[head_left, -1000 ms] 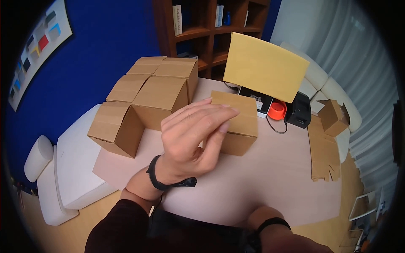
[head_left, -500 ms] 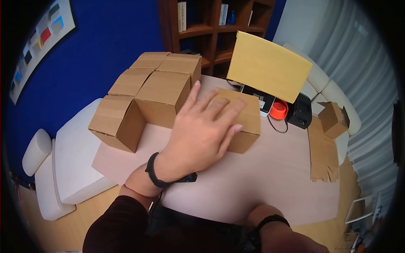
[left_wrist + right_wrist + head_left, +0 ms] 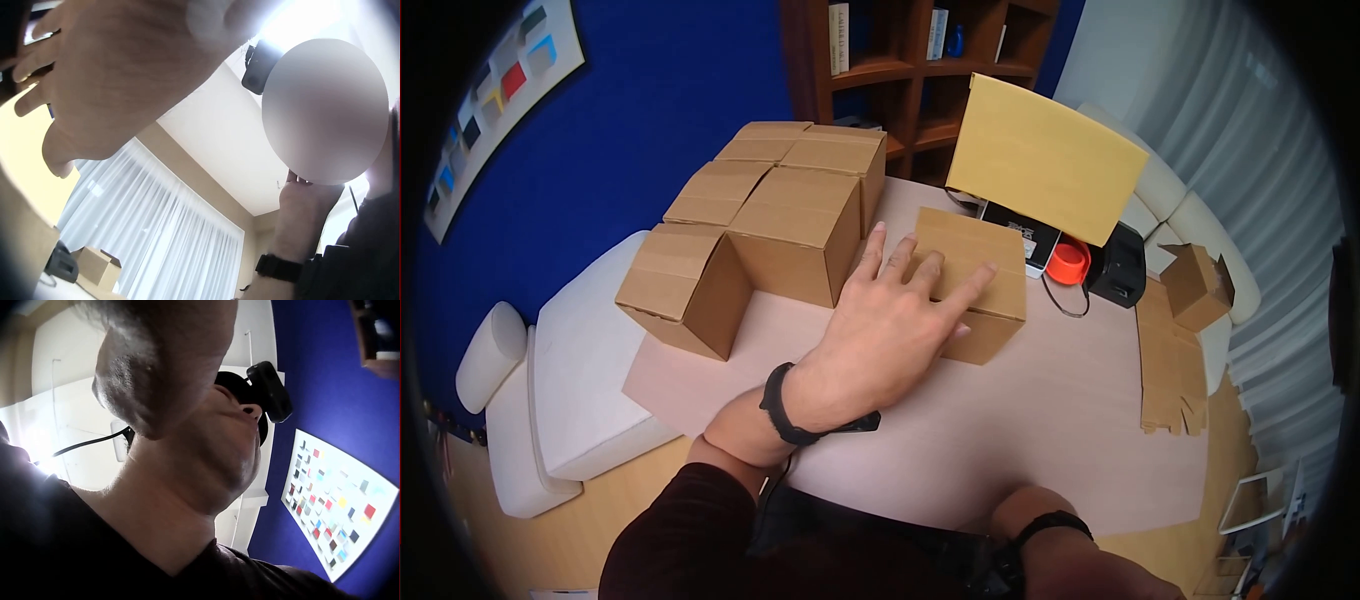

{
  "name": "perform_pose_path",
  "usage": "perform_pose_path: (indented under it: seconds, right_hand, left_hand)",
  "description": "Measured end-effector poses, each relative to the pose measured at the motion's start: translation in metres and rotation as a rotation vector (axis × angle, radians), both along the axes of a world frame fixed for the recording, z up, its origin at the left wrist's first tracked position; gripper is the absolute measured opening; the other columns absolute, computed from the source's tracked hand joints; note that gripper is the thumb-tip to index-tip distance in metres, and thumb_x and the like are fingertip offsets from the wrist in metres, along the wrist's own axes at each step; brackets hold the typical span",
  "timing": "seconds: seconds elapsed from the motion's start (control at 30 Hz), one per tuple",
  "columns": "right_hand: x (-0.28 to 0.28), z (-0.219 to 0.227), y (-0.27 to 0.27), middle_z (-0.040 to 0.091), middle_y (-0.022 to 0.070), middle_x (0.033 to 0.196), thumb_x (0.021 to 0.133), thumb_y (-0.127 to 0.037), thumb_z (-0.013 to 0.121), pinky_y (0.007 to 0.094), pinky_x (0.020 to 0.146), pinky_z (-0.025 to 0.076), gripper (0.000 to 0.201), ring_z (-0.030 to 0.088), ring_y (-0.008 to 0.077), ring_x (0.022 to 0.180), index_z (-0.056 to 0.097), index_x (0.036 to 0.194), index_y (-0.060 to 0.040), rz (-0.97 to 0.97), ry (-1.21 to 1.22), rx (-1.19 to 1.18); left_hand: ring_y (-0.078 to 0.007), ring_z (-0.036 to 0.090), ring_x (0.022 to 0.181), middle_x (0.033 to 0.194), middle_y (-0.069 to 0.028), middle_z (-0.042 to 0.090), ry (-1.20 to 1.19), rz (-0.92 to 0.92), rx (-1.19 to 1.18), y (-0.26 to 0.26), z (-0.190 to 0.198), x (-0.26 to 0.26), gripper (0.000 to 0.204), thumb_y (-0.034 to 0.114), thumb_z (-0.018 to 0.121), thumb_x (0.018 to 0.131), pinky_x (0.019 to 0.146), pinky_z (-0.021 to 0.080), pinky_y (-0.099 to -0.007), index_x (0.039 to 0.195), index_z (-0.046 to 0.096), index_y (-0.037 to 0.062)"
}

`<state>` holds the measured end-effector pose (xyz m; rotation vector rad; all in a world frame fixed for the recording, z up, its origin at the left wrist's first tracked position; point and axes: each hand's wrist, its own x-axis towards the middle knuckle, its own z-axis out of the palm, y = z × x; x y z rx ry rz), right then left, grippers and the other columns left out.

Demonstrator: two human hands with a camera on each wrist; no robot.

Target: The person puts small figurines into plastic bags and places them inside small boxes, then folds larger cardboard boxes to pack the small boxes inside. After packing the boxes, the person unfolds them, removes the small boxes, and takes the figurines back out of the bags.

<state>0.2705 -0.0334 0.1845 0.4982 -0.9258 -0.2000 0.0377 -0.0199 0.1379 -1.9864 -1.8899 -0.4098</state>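
My left hand (image 3: 890,325) is held out with its fingers spread. In the head view the fingertips overlap the top and near-left edge of a closed cardboard box (image 3: 978,262) standing alone. The left wrist view shows the palm side of the left hand (image 3: 125,69), the fingers apart and nothing between them. Near the face, my right hand (image 3: 309,203) is raised on a bent arm. Only its back (image 3: 1105,575) shows low in the head view, and its fingers are mostly hidden.
Several closed cardboard boxes (image 3: 795,205) stand grouped at the left of the table (image 3: 1100,420). Behind the single box are a yellow panel (image 3: 1050,150), a red round object (image 3: 1067,262) and a black device (image 3: 1118,265). Flattened cardboard (image 3: 1168,370) and an open small box (image 3: 1197,288) lie right.
My left hand has turned palm down, and its fingers, bunched together before, have spread apart over the single box. The right arm stays nearly still, and the boxes keep their places.
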Motion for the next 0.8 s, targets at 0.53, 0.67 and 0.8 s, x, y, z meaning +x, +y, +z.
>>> perform_pose_path:
  seconds: [0.53, 0.67, 0.8]
  right_hand:
    - [-0.004, 0.001, 0.000, 0.062, 0.0136, 0.147, 0.097, -0.007, 0.067, 0.0466, 0.115, 0.043, 0.043, 0.049, 0.0352, 0.142, 0.065, 0.140, -0.0029, -0.132, -0.027, -0.068]
    - [-0.003, -0.002, -0.001, 0.060, 0.0117, 0.151, 0.096, -0.008, 0.068, 0.0461, 0.116, 0.043, 0.046, 0.048, 0.0354, 0.144, 0.064, 0.142, -0.0043, -0.187, -0.042, -0.094]
    - [-0.014, 0.009, 0.005, 0.062, 0.0139, 0.142, 0.094, -0.007, 0.068, 0.0460, 0.112, 0.043, 0.042, 0.050, 0.0329, 0.138, 0.066, 0.135, -0.0035, -0.286, -0.005, -0.101]
  left_hand:
    - [-0.0420, 0.060, 0.132, 0.139, -0.0238, 0.063, -0.096, 0.064, 0.017, 0.015, -0.011, -0.016, 0.053, 0.030, 0.065, 0.103, 0.118, 0.043, -0.0541, 0.147, 0.055, 0.0011]
    - [-0.0406, 0.063, 0.128, 0.135, -0.0250, 0.066, -0.129, 0.043, -0.038, 0.017, -0.009, -0.020, 0.053, 0.029, 0.065, 0.104, 0.111, 0.050, -0.0505, 0.145, 0.055, -0.0015]
    - [-0.0433, 0.069, 0.113, 0.121, -0.0268, 0.071, -0.311, 0.099, -0.084, 0.025, -0.007, -0.024, 0.053, 0.028, 0.063, 0.105, 0.094, 0.057, -0.0512, 0.144, 0.055, -0.0059]
